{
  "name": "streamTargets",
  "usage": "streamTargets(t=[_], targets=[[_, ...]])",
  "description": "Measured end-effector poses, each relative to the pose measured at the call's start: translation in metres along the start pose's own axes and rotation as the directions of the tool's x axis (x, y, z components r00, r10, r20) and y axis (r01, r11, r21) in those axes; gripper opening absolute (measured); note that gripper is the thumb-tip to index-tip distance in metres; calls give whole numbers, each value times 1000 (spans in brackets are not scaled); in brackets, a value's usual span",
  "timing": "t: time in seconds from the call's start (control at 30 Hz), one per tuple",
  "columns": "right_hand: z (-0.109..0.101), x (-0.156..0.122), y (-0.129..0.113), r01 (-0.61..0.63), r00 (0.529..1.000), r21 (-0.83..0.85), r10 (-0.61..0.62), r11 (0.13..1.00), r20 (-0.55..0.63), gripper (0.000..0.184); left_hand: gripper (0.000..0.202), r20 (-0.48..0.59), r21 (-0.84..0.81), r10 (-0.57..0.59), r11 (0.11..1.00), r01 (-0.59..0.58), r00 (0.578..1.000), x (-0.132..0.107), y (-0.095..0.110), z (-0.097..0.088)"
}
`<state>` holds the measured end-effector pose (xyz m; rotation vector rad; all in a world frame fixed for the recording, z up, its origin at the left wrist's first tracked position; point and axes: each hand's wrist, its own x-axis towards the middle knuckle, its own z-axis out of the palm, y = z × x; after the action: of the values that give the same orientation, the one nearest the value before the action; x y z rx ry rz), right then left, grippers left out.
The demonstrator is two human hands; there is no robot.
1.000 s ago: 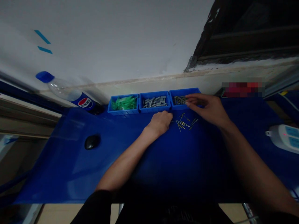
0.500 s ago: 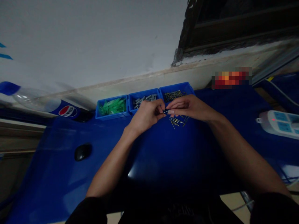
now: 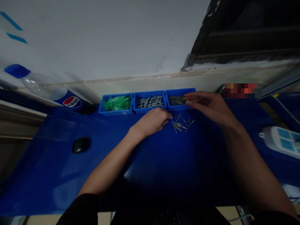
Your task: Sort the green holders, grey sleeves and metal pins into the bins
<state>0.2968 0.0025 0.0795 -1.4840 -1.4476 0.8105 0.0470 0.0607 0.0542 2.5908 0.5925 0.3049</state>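
Note:
My left hand [image 3: 153,121] rests low over the table, its fingers curled together; whatever lies between the fingertips is hidden. Just right of those fingertips, several thin gold-and-silver metal pins [image 3: 178,125] lie loose on the blue tabletop. My right hand [image 3: 209,106] hovers at the right edge of a blue bin [image 3: 181,107] that holds more of these pins [image 3: 175,100]. Its thumb and fingers are apart, and nothing shows between them. A middle blue bin [image 3: 150,110] contains small grey cylindrical pieces [image 3: 150,102]. Green plastic pieces [image 3: 118,102] fill the left bin [image 3: 116,112].
A cola bottle [image 3: 63,97] leans at the back left, and a black mouse [image 3: 81,145] sits on the left of the table [image 3: 150,175]. A white power strip [image 3: 281,140] is at the right. The wall [image 3: 117,40] rises behind the bins.
My hands were together above the loose pins, a thin piece between their fingertips. They have separated: the right moved right and opened beside the pin bin, while the left stays near the pins. The view has shifted.

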Motion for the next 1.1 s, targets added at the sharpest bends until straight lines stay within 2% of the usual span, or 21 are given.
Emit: streamTargets(t=[0.1, 0.2, 0.3, 0.33, 0.4, 0.47, 0.53, 0.67, 0.8, 0.97, 1.1], targets=[[-6, 0, 3, 11, 999, -59, -8, 998, 48, 27, 32, 86, 57, 60, 996, -65, 994, 5, 7, 15], [-15, -1, 10, 11, 976, -246, 43, 969, 213, 23, 37, 102, 114, 124, 984, -135, 987, 7, 13, 28], [-24, -5, 21, 44, 926, -541, 169, 840, 338, 22, 41, 108, 143, 140, 978, -155, 984, 8, 17, 35], [-26, -7, 25, 53, 910, -620, 217, 783, 352, 32, 39, 110, 149, 138, 977, -153, 984, 8, 17, 37], [-26, -9, 33, 59, 870, -678, 296, 733, 395, 49, 35, 115, 164, 131, 975, -148, 985, 8, 18, 38], [-21, -9, 39, 71, 841, -677, 321, 732, 435, 46, 30, 125, 189, 115, 972, -138, 985, 9, 19, 39], [-14, -6, 43, 64, 836, -666, 324, 743, 442, 37, 27, 132, 218, 90, 969, -118, 987, 10, 19, 37], [-1, -1, 50, 82, 860, -632, 266, 770, 435, 25, 24, 115, 250, 41, 966, -69, 993, 11, 17, 34], [5, 1, 52, 130, 882, -609, 190, 783, 432, 21, 21, 44, 232, 5, 973, -15, 999, 11, 11, 33], [-5, -1, 42, 145, 884, -515, 123, 845, 452, 25, 18, -132, 5, -17, 1000, 18, 991, 11, 7, 34], [-13, -4, 27, 105, 883, -354, 77, 929, 463, 29, 9, -315, -278, -80, 960, -11, 946, 13, 12, 32]])
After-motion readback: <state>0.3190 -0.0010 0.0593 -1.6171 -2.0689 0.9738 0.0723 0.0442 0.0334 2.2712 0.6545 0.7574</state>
